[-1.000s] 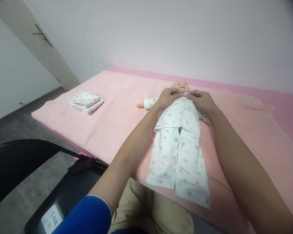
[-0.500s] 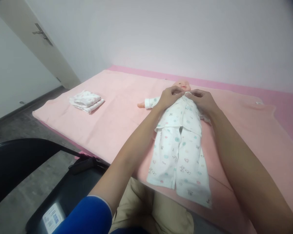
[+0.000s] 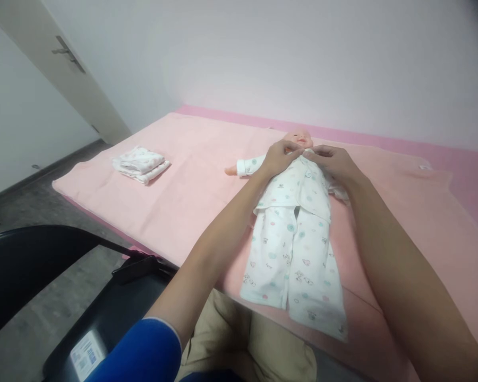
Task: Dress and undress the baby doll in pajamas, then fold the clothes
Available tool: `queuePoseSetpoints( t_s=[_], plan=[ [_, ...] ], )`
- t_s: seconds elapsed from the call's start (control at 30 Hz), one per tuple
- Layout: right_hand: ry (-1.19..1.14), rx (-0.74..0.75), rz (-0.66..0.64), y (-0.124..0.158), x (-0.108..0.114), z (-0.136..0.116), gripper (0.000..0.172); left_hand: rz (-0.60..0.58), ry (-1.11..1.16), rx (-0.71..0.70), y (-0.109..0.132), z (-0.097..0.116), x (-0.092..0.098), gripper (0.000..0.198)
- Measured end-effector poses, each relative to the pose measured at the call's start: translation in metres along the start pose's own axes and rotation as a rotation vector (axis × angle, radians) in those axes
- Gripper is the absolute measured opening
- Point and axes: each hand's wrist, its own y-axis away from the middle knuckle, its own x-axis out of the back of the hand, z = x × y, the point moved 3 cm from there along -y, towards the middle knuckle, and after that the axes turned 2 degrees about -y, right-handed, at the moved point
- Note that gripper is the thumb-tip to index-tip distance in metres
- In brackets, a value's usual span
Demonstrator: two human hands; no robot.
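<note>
A baby doll [image 3: 301, 138] lies on its back, dressed in a white printed top [image 3: 292, 183] over white printed trousers [image 3: 308, 254]. At the top's neckline, just below the doll's chin, my left hand [image 3: 281, 156] pinches the cloth between thumb and fingers. Close beside it, my right hand [image 3: 334, 162] pinches the same neckline from the other side. The fingertips of both hands nearly meet there. The exact fastening between them is too small to make out. One doll arm sticks out to the left in its sleeve; the other is mostly behind my right forearm.
A pink sheet [image 3: 199, 175] covers the table. Folded white printed clothes [image 3: 141, 162] lie at its left. A black chair [image 3: 115, 313] with a white label stands at the lower left. Behind the table rises a pale wall [image 3: 287, 58]; a door handle [image 3: 69, 53] shows at upper left.
Both hands stay at the neckline with hardly any movement. The view has shifted very slightly, and the doll and clothes lie as before.
</note>
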Motion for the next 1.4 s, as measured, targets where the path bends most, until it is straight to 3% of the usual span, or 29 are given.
queuePoseSetpoints(
  t_s=[0.27, 0.7, 1.07, 1.4],
  plan=[
    [-0.006, -0.115, -0.036, -0.002, 0.001, -0.005, 0.052, 0.027, -0.001, -0.001, 0.0, -0.002, -0.002, 0.023],
    [-0.093, -0.129, 0.078, -0.001, -0.005, -0.004, 0.053, 0.112, -0.095, 0.025, -0.001, 0.0, -0.004, 0.016],
    [-0.066, -0.078, 0.029, 0.004, 0.0, -0.004, 0.042, 0.063, -0.08, 0.065, 0.001, 0.0, -0.002, 0.024],
    [-0.016, 0.057, 0.044, -0.007, 0.0, 0.002, 0.024, -0.071, -0.054, 0.042, -0.003, 0.002, -0.001, 0.025]
  ],
)
